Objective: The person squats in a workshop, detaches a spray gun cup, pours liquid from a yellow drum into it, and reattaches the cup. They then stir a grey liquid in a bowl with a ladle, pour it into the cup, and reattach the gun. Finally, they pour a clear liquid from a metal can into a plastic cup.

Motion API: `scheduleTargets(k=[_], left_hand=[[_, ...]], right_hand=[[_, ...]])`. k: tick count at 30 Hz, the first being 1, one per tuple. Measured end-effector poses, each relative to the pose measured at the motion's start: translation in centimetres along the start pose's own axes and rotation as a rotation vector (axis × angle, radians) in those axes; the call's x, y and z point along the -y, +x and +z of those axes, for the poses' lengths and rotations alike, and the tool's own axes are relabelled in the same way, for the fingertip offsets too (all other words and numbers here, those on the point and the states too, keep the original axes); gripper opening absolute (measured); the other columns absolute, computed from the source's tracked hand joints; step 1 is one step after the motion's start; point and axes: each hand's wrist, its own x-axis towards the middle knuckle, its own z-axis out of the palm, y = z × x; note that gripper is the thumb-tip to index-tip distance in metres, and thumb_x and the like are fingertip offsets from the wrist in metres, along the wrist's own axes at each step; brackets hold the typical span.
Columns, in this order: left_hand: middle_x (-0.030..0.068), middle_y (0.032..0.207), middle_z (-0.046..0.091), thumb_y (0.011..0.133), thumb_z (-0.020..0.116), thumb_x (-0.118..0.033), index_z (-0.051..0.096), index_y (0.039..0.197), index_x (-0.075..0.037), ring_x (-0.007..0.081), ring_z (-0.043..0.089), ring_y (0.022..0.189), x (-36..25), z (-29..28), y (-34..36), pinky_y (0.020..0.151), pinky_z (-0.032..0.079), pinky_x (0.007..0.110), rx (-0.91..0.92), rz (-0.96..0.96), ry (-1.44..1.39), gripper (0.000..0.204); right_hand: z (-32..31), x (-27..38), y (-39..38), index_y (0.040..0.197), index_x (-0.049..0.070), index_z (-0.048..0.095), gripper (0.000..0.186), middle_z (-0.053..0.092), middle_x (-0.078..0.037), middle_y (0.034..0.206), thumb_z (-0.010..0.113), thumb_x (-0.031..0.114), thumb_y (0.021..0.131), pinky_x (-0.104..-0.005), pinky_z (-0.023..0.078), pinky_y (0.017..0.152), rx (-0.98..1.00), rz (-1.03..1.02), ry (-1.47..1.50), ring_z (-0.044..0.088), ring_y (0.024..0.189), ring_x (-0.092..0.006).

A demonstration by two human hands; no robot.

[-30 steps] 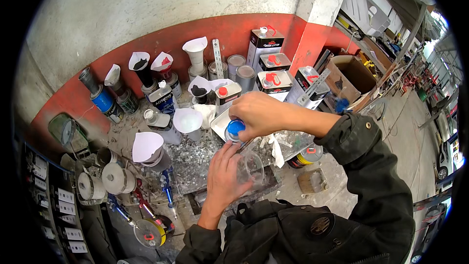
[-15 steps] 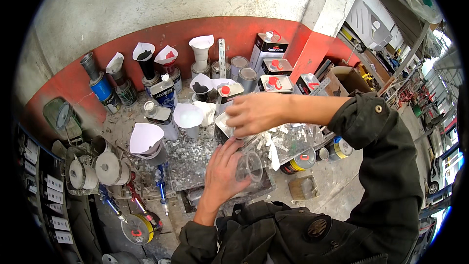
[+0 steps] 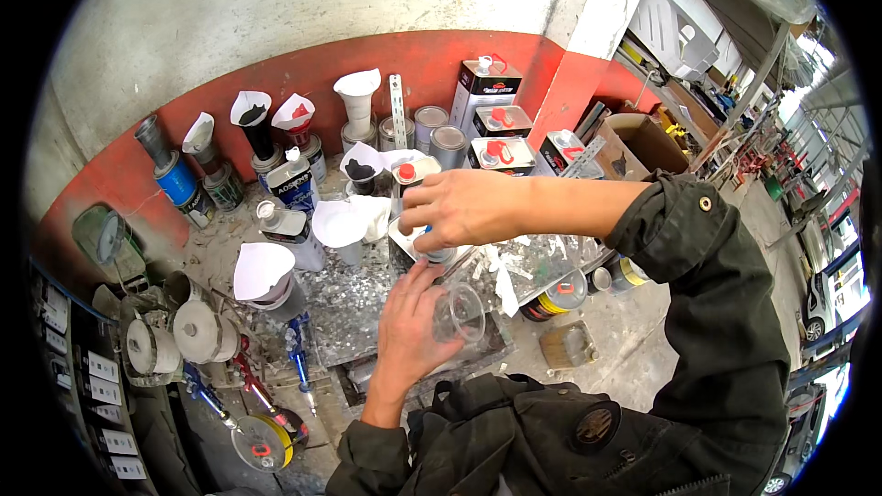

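Here the left hand [image 3: 409,331] grips a clear plastic cup [image 3: 458,312], seemingly empty; just above it the right hand [image 3: 464,207] clasps a small blue-topped can [image 3: 435,251], pouring apparently not begun.

My left hand [image 3: 409,335] holds a clear plastic cup [image 3: 458,312], tilted, mouth toward me. My right hand [image 3: 459,208] reaches over a small can [image 3: 439,253] just above the cup, fingers bent down onto its top. Both sit above a paint-spattered bench [image 3: 349,298]. Paper funnels [image 3: 262,271] stand in cans to the left; tins [image 3: 501,124] line the red wall [image 3: 432,60].
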Motion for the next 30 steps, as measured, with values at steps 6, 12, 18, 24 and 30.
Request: scheduleTargets(k=[6, 12, 18, 24, 30], left_hand=[[0.0103, 0.128, 0.054, 0.055, 0.083, -0.018, 0.058, 0.102, -0.005, 0.0314, 0.044, 0.129, 0.3, -0.1, -0.2, 0.104, 0.037, 0.047, 0.025, -0.026, -0.013, 0.055], [0.0135, 0.126, 0.055, 0.052, 0.083, -0.016, 0.056, 0.099, -0.004, 0.036, 0.044, 0.129, -0.2, -0.1, 0.0, 0.102, 0.039, 0.046, 0.024, -0.036, -0.017, 0.055], [0.0123, 0.125, 0.055, 0.053, 0.083, -0.014, 0.057, 0.098, -0.005, 0.0363, 0.045, 0.127, -0.7, 0.3, 0.5, 0.1, 0.04, 0.047, 0.022, -0.053, -0.018, 0.053], [0.0138, 0.125, 0.056, 0.055, 0.083, -0.015, 0.057, 0.099, -0.004, 0.0375, 0.046, 0.127, -0.9, 0.1, 0.3, 0.1, 0.041, 0.047, 0.004, -0.116, -0.015, 0.053], [0.0147, 0.128, 0.054, 0.055, 0.081, -0.011, 0.054, 0.113, -0.001, 0.0287, 0.052, 0.119, -1.8, 1.7, -1.6, 0.097, 0.043, 0.038, -0.143, -0.385, -0.252, 0.065]], right_hand=[[-0.7, -0.3, -0.2, 0.077, -0.002, 0.068, 0.036, 0.064, -0.02, 0.07, 0.063, 0.033, 0.078, -0.0437, 0.052, 0.061, 0.134, 0.797, 0.332, 0.065, 0.066, -0.0368], [0.0, -0.6, 1.3, 0.06, -0.003, 0.063, 0.042, 0.06, -0.021, 0.058, 0.07, 0.038, 0.067, -0.0438, 0.05, 0.058, 0.308, 0.801, 0.349, 0.063, 0.059, -0.037], [-1.1, -1.1, -0.1, 0.086, 0.005, 0.064, 0.024, 0.061, -0.01, 0.087, 0.071, 0.016, 0.066, -0.0447, 0.05, 0.067, 0.066, 0.199, 0.022, 0.063, 0.083, -0.0318], [-4.2, -9.0, -6.1, 0.081, -0.001, 0.064, 0.027, 0.066, -0.013, 0.073, 0.07, 0.024, 0.07, -0.037, 0.05, 0.061, 0.024, 0.763, 0.145, 0.063, 0.064, -0.0298], [9.1, -18.0, -19.5, 0.104, 0.001, 0.06, 0.051, 0.068, -0.019, 0.092, 0.075, 0.026, 0.062, -0.0411, 0.052, 0.077, 0.165, 1.15, 0.105, 0.065, 0.088, -0.0358]])
